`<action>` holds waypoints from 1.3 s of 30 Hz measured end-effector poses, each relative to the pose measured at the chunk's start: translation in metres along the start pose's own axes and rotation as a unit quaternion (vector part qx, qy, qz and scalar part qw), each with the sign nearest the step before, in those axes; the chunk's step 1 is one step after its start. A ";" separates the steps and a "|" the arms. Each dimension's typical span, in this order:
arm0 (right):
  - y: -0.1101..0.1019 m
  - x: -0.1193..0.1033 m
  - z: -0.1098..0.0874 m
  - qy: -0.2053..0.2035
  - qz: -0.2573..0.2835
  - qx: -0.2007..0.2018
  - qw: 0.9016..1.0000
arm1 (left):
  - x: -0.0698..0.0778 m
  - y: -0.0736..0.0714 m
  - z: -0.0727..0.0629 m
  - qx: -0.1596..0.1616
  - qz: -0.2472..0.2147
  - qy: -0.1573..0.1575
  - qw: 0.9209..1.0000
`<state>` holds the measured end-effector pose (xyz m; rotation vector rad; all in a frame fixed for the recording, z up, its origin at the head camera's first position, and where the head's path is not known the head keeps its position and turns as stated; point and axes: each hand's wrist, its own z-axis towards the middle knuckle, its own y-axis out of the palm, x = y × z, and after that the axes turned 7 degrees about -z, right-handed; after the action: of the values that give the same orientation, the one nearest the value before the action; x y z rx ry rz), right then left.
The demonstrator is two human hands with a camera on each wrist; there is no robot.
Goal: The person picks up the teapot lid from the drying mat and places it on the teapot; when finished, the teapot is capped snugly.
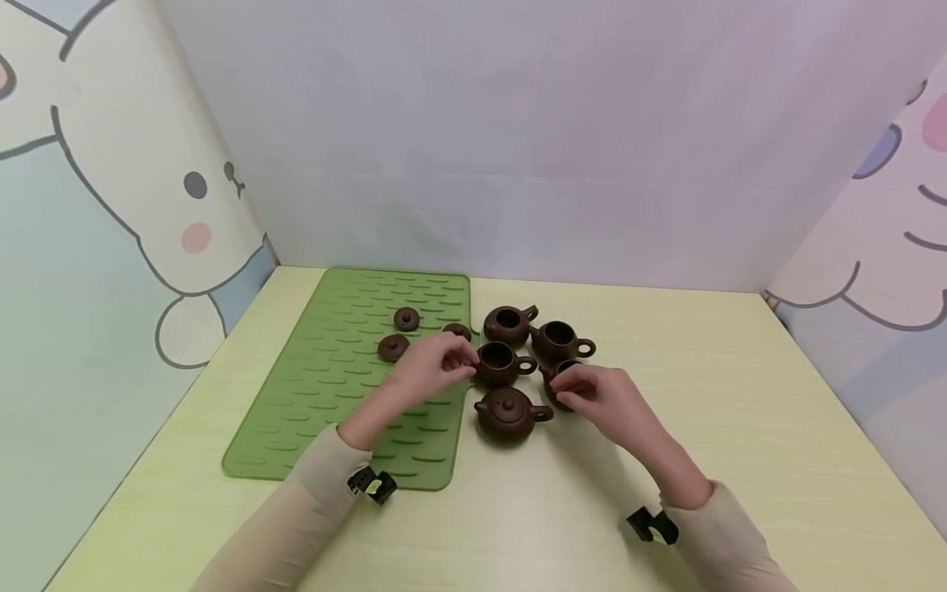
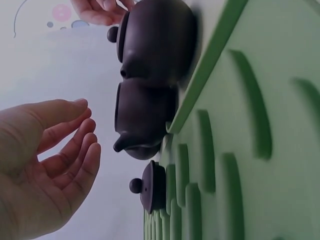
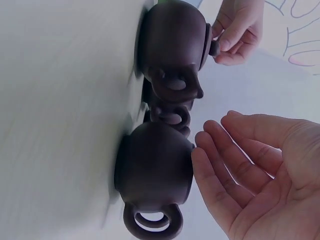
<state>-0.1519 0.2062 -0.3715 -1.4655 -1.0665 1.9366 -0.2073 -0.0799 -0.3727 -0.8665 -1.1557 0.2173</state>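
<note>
My left hand [image 1: 429, 363] hovers over the mat's right edge beside an open dark brown teapot [image 1: 494, 377]. Its fingers are loosely bent and hold nothing, as the left wrist view confirms. My right hand [image 1: 608, 403] is at another lidless teapot [image 3: 155, 165], partly hidden behind it in the head view. Those fingers are relaxed and empty, the fingertips close to the rim; contact is unclear. Nearest me stands a teapot with its lid on [image 1: 507, 421]. Two more lidless teapots, one at back left [image 1: 505, 335] and one at back right [image 1: 549, 349], stand behind.
A green ridged mat [image 1: 311, 386] covers the table's left part. Three loose lids lie on it: a rear lid [image 1: 407, 319], a left lid [image 1: 393, 348] and a right lid [image 1: 457, 330] partly behind my left hand. Pale walls [image 1: 503, 164] enclose the table [image 1: 725, 395].
</note>
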 end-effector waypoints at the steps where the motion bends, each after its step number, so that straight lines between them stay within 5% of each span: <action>1: -0.001 0.001 0.000 0.003 0.000 0.001 1.000 | -0.002 -0.001 0.001 0.004 -0.001 -0.005 1.000; 13: -0.013 0.009 -0.002 0.008 -0.005 0.030 1.000 | -0.020 -0.012 0.002 0.034 -0.020 -0.027 0.999; 39: -0.024 0.032 -0.006 0.027 0.002 0.064 0.998 | -0.046 -0.009 0.005 0.041 -0.009 -0.075 0.996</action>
<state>-0.1579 0.2458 -0.3707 -1.4420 -0.8983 1.9201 -0.2339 -0.1094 -0.3987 -0.7763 -1.2845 0.3176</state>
